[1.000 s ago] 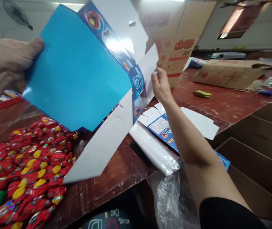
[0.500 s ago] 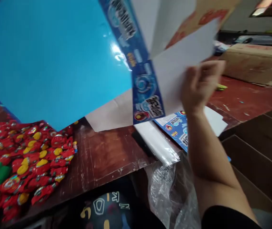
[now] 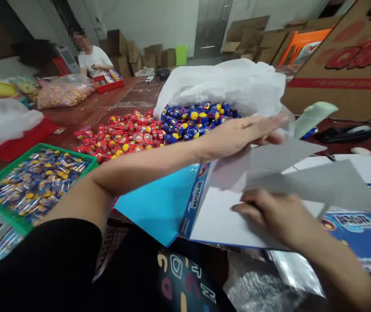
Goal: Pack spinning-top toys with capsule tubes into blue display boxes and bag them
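A printed cardboard box [image 3: 195, 197] with a white inside and a glossy light-blue panel [image 3: 162, 203] lies partly unfolded in front of me. My left hand [image 3: 244, 134] reaches across it with fingers stretched out, lying along the far flaps. Lower down, my right hand [image 3: 273, 214] is closed, its curled fingertips and thumb at the white inner panel [image 3: 216, 216]; the exact grip is partly hidden. Grey-white flaps [image 3: 331, 184] spread out to the right of both hands.
Red capsule-like toys [image 3: 129, 134] and blue ones [image 3: 188, 121] are heaped beyond the box, beside a white plastic bag [image 3: 224, 82]. A green tray [image 3: 87, 162] of wrapped pieces stands left. Blue printed cardboard [image 3: 361, 234] lies right. A person [image 3: 96, 58] sits across the table.
The box has come down from a raised, tilted position to in front of me. My left hand has come into view over it, and my right hand now lies against its white inside.
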Motion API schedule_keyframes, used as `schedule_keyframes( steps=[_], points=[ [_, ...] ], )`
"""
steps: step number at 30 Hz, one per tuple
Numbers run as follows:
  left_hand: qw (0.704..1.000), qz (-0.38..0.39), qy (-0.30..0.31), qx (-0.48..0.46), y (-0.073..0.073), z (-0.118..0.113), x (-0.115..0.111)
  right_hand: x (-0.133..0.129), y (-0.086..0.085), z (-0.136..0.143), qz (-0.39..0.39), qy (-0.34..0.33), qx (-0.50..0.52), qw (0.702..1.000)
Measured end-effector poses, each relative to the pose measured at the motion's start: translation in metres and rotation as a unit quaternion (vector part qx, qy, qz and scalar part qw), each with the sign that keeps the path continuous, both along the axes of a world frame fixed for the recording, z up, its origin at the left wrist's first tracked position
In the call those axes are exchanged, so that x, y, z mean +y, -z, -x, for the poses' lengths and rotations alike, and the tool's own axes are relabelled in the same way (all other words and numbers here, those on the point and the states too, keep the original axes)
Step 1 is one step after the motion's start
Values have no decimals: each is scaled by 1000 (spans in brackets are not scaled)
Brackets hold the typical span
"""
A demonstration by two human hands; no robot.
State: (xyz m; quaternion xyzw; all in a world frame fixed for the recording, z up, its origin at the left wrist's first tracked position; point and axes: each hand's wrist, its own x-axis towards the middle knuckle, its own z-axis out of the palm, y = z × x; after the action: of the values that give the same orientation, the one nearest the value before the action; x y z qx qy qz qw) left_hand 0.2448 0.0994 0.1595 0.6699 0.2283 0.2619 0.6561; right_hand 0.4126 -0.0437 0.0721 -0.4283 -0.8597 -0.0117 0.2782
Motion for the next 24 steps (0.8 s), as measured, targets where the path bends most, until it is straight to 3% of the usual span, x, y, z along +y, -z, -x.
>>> schedule_keyframes(
  steps=[2, 5, 7, 9, 12, 14, 16, 20, 22, 24],
  points=[
    [997, 30, -2, -70, 22, 15, -7, 0, 7, 13, 13, -48, 6, 999],
    [988, -3, -92, -123, 49, 47, -8, 0, 10, 15, 45, -43, 29, 998],
    [987, 17, -102, -125, 63, 63, -6, 0, 8, 12, 56, -38, 32, 997],
    [985, 76, -91, -129, 69, 70, -3, 0, 7, 10, 83, -45, 27, 995],
    [971, 116, -141, -154, 61, 68, 2, 2, 7, 7, 158, -21, 21, 987],
    [976, 60, -167, -122, 53, 61, 6, 7, 11, 5, 208, 50, 2, 977],
    [986, -19, -151, -65, 52, 53, 8, 13, 14, 6, 252, 112, -30, 961],
    [970, -180, -108, 121, 69, 37, 12, 24, 16, 15, 312, 125, -28, 941],
    [953, -236, -101, 164, 78, 31, 17, 20, 15, 9, 277, 139, -3, 951],
    [956, -245, -89, 135, 81, 24, 22, 7, 17, -15, 164, 179, 41, 969]
  ],
)
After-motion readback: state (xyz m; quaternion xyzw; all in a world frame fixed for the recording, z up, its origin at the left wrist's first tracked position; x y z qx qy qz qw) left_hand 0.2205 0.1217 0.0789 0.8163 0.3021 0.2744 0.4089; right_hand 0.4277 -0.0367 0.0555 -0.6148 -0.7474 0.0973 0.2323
